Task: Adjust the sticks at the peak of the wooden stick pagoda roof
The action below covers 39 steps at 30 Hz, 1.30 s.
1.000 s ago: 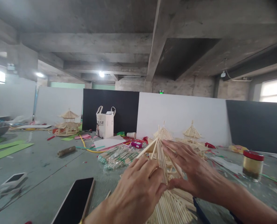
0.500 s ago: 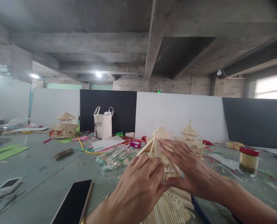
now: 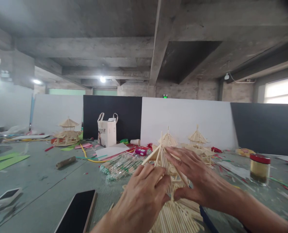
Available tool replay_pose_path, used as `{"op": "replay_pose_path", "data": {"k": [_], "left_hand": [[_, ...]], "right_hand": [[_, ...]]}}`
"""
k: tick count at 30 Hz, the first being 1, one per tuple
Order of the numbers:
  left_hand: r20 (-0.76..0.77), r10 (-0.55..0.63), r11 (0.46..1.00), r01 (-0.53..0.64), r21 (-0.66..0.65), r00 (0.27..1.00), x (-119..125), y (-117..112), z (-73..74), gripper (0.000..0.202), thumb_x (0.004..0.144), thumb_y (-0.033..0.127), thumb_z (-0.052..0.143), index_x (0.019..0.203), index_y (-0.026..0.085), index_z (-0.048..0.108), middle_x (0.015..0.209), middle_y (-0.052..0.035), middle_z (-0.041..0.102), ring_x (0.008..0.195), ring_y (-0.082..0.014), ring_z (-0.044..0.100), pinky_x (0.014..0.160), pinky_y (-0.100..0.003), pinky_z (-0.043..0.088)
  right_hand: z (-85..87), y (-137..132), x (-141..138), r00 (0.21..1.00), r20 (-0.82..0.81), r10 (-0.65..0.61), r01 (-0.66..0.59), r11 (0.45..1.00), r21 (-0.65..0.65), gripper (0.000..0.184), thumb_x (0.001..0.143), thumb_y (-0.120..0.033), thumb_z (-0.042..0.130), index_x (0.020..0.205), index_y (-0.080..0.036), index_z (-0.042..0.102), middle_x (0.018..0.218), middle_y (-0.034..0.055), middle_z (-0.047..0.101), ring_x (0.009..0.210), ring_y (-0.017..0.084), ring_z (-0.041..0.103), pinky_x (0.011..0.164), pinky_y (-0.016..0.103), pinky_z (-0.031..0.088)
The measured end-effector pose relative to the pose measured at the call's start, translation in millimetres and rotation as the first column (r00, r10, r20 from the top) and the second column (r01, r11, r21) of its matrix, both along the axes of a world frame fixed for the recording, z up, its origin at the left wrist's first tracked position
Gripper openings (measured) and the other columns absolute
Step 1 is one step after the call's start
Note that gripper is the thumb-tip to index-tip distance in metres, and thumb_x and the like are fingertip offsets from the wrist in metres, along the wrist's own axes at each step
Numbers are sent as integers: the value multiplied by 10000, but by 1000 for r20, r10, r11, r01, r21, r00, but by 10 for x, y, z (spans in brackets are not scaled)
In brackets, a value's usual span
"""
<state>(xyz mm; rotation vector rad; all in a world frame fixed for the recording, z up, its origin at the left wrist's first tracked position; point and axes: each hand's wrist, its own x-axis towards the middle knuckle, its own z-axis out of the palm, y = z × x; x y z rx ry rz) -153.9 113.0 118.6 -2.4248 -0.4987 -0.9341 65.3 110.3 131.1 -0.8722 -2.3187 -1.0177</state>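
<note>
A pavilion model of pale wooden sticks stands right in front of me, its pointed upper roof part-covered with sticks. My left hand is closed with bent fingers at the left and front of that roof, on the sticks; its fingertips are partly hidden. My right hand grips the roof's right side, fingers reaching up near the peak and thumb lower down. Below both hands spreads the lower roof of sticks. The middle of the model is largely hidden by my hands.
Bagged sticks lie beyond my left hand. A phone is at front left, a red-lidded jar at right. Other pavilion models stand farther back, near a paper bag. Paper scraps litter the table.
My right thumb has drawn slightly away from my left hand, so a gap shows between them. Both hands stay on the roof; the view has tilted slightly.
</note>
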Motion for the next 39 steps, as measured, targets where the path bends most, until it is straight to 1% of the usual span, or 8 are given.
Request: {"op": "replay_pose_path", "data": {"k": [6, 12, 17, 22, 26, 31, 35, 39], "left_hand": [[-3, 27, 1000, -27, -4, 1000, -1, 2, -17, 214, 847, 179, 591, 1053, 162, 534, 1061, -47, 585, 951, -237, 525, 821, -452, 493], [3, 17, 1000, -17, -10, 1000, -9, 13, -19, 209, 855, 199, 586, 1056, 168, 537, 1071, -47, 583, 946, -233, 523, 805, -442, 493], [2, 11, 1000, -11, -4, 1000, -15, 13, -18, 224, 863, 198, 573, 1080, 162, 531, 1082, -50, 580, 971, -240, 516, 829, -461, 488], [-1, 17, 1000, -17, -11, 1000, -14, 32, -32, 215, 887, 205, 536, 1098, 169, 531, 1092, -49, 579, 991, -238, 514, 851, -461, 478], [5, 26, 1000, -26, -8, 1000, -16, 24, -32, 212, 892, 207, 525, 1102, 180, 532, 1089, -43, 582, 993, -237, 518, 864, -469, 473], [-1, 13, 1000, -13, 5, 1000, -6, 15, -18, 186, 911, 217, 493, 1084, 169, 538, 1075, -53, 581, 982, -231, 519, 849, -448, 480], [14, 12, 1000, -12, 3, 1000, -2, 34, -35, 176, 909, 226, 501, 1071, 171, 539, 1079, -43, 577, 969, -225, 510, 831, -439, 482], [9, 20, 1000, -20, -4, 1000, -8, 39, -52, 186, 922, 220, 472, 1091, 179, 536, 1083, -43, 572, 990, -225, 504, 856, -447, 468]], "right_hand": [[15, 11, 2, 1000, -14, 9, -10, 1000, -27, 821, 827, -578, 548, 1415, -96, 240, 1447, 184, 313, 1361, 264, 200, 1073, 480, 286], [29, 28, -37, 997, -55, 61, -63, 997, -40, 848, 794, -545, 615, 1414, -112, 230, 1442, 186, 315, 1357, 272, 211, 1070, 472, 295], [38, 11, -37, 996, -61, 61, -65, 996, -68, 819, 798, -527, 621, 1395, -103, 254, 1444, 199, 302, 1358, 275, 206, 1062, 477, 306], [39, 6, -43, 994, -71, 83, -87, 995, -48, 802, 784, -541, 628, 1364, -96, 297, 1431, 206, 318, 1350, 280, 225, 1058, 480, 310], [37, 10, -57, 993, -78, 91, -95, 994, -49, 808, 779, -553, 625, 1357, -90, 300, 1422, 216, 326, 1345, 285, 235, 1048, 486, 324], [15, 22, -51, 994, -84, 71, -77, 995, -63, 810, 778, -534, 638, 1362, -92, 290, 1438, 211, 301, 1353, 281, 216, 1061, 482, 311], [9, 40, -50, 992, -85, 91, -96, 994, -57, 788, 802, -545, 600, 1360, -84, 288, 1433, 223, 298, 1357, 285, 206, 1064, 493, 303], [11, 50, -61, 990, -89, 109, -113, 993, -44, 785, 800, -549, 599, 1354, -86, 291, 1424, 230, 306, 1352, 289, 215, 1058, 499, 311]]}}
